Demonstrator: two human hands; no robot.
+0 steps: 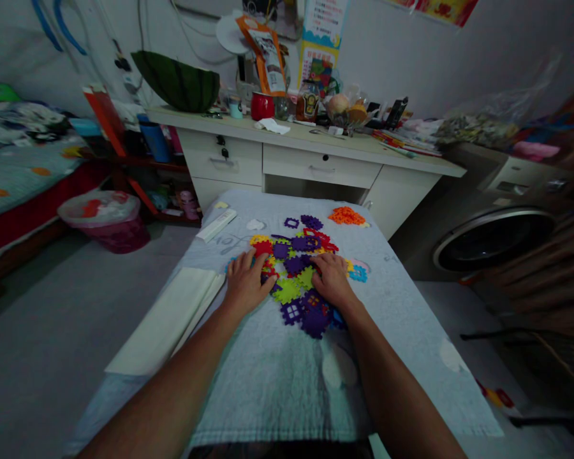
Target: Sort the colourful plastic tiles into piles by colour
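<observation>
A loose heap of flat plastic interlocking pieces with toothed edges lies on the cloth-covered table. Purple pieces (314,323) sit at its near end, lime green pieces (287,291) in the middle, and a red piece (263,248) at its left. My left hand (243,284) rests against the heap's left side, fingers spread and thumb out over the pieces. On the opposite side, my right hand (332,280) lies with its fingers stretched over the heap's right edge, partly covering it. A light blue piece (358,273) lies just right of that hand. Neither hand visibly grips a piece.
Orange pieces (346,215) form a separate pile at the table's far right. A folded pale cloth (167,322) and a white strip-shaped item (217,225) lie on the left. Behind stands a white desk (224,156) bearing a watermelon half (176,83); a washing machine (473,217) is at right.
</observation>
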